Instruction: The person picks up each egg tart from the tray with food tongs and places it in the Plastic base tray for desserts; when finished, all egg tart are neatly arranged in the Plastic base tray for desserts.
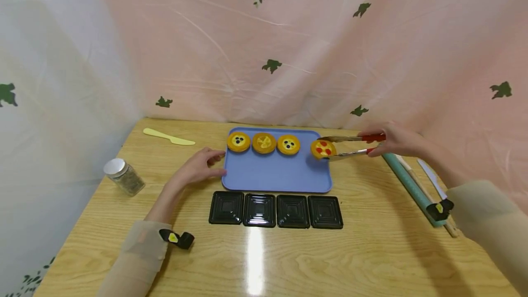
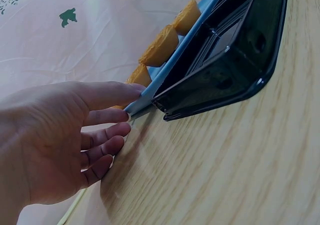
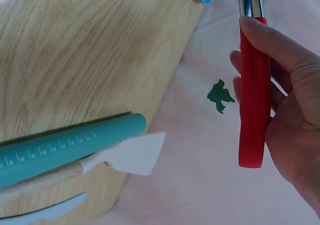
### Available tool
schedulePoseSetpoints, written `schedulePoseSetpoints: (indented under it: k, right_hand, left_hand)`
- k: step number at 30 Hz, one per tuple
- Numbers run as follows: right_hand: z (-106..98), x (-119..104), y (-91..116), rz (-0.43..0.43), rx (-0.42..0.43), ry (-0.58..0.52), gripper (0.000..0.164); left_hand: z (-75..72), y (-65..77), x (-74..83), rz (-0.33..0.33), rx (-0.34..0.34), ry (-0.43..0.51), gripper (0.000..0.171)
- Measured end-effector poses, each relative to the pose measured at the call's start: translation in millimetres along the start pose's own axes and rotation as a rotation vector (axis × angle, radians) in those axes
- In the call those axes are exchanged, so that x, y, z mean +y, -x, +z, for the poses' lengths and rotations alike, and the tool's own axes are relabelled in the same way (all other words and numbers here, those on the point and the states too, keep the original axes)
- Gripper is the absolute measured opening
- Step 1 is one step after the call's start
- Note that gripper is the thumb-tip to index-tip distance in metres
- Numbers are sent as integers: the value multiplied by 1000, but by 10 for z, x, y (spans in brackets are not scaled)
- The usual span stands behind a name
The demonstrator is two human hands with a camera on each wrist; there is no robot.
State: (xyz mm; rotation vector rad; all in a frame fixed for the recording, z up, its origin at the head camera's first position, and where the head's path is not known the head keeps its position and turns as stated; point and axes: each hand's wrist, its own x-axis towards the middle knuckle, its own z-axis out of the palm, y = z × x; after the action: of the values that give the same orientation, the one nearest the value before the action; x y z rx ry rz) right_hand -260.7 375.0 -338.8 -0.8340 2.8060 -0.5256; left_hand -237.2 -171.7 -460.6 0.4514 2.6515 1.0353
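Note:
My right hand point(image 1: 398, 140) grips tongs by their red handles point(image 3: 254, 95). Between the tongs' metal tips sits an egg tart with red toppings point(image 1: 323, 149), over the right end of a blue tray point(image 1: 276, 173). Three other tarts stand in a row along the tray's back: one with dark berries point(image 1: 239, 141), one with yellow pieces point(image 1: 264, 143) and another with dark berries point(image 1: 288, 144). At the tray's left edge is my left hand point(image 1: 200, 165), thumb and fingers spread apart. The left wrist view shows its thumb tip right at the tray's rim, the other fingers loosely bent.
Several black square molds point(image 1: 293, 211) line up before the tray. Leftward are a yellow knife point(image 1: 169, 137) and a spice jar point(image 1: 124, 177). On the right lie a teal roll with markings point(image 3: 75, 144), a white spatula point(image 3: 131, 154) and a pale knife point(image 1: 432, 178). A curtain hangs behind.

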Motion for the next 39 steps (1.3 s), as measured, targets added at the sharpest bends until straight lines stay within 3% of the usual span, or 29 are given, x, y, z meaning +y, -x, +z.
schedulePoseSetpoints:
  k: [10, 21, 25, 32, 39]
  right_hand:
    - [-10, -112, 236, -49, 15, 37, 55]
    - [12, -214, 435, -194, 82, 121, 55]
    - [33, -256, 494, -195, 85, 146, 56]
    - [98, -328, 608, -202, 55, 76, 56]
    - [171, -389, 691, -189, 49, 109, 57]
  left_hand:
    - [1, -8, -13, -2, 2, -1, 70]
    - [-2, 0, 4, -2, 2, 12, 71]
    - [1, 1, 1, 4, 2, 9, 70]
    - [10, 0, -20, 7, 2, 8, 69]
    - [0, 5, -4, 5, -2, 8, 69]
